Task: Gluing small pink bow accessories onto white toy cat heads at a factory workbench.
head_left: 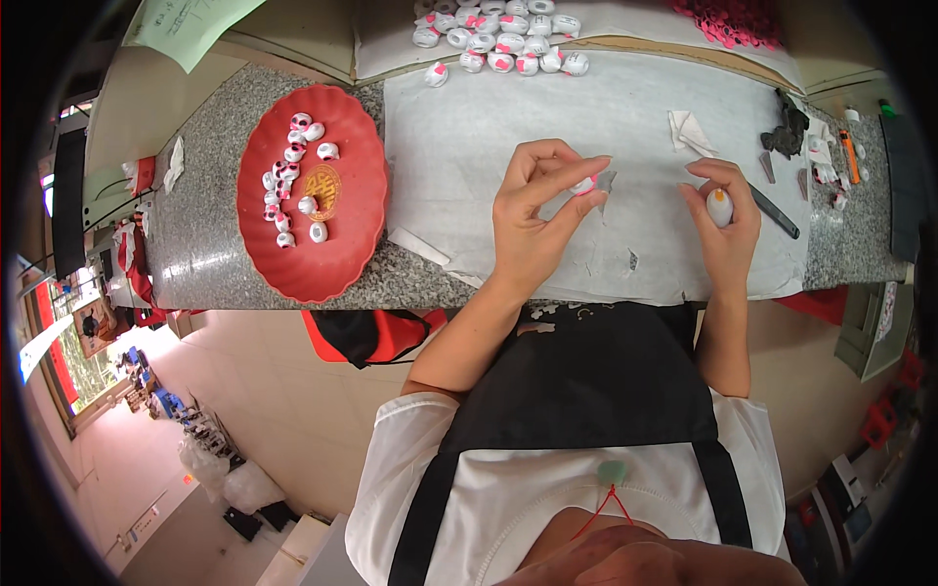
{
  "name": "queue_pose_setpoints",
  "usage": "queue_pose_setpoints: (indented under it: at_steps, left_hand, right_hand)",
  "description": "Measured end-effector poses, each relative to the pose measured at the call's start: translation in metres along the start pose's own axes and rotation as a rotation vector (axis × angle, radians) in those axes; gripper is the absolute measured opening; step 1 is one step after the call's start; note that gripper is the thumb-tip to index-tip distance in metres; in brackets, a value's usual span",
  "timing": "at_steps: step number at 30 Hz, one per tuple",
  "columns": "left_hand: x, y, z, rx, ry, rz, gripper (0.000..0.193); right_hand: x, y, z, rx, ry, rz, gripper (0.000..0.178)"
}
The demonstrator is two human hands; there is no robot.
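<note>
My left hand [535, 210] is raised over the paper-covered table, its thumb and fingertips pinching a small white and pink piece [584, 186]. A thin grey scrap [607, 182] shows just beside those fingertips; whether it is held or lies on the paper, I cannot tell. To the right, my right hand [733, 230] curls round a white rounded object with an orange spot [720, 208]; its lower part is hidden in the hand. A black pen-like tool [779, 212] lies on the paper beside my right hand.
A red scalloped tray [357, 244] with several small white, pink and black pieces stands at the left. Many white rounded pieces [508, 44] crowd the back ledge, near a pink heap [735, 21]. Folded tissue [692, 132], a crumpled black cloth [788, 127] and an orange tool [848, 156] lie right.
</note>
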State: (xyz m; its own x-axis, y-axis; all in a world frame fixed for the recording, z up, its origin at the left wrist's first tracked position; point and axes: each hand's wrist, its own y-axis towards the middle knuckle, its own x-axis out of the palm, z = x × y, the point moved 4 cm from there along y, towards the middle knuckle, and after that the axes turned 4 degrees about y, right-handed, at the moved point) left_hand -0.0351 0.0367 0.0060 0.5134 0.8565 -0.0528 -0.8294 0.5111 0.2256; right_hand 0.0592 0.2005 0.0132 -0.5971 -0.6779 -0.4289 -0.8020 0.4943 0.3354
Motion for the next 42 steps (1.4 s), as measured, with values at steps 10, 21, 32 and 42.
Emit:
queue_pose_setpoints:
  at_steps: [10,21,32,42]
  left_hand:
    - [0.004,-0.002,0.005,-0.012,0.017,-0.031,0.025]
    - [0.004,-0.004,0.002,-0.029,-0.029,-0.050,0.019]
    - [0.000,-0.003,0.001,-0.009,-0.034,-0.041,0.020]
    - [-0.065,0.000,0.026,0.136,0.339,0.304,0.028]
  right_hand:
    - [0.020,0.003,-0.019,0.059,0.213,-0.119,0.020]
    - [0.024,0.001,-0.017,0.079,0.217,-0.133,0.020]
    - [0.026,0.002,-0.020,0.078,0.247,-0.146,0.019]
    - [0.026,0.003,-0.019,0.149,0.251,-0.147,0.018]
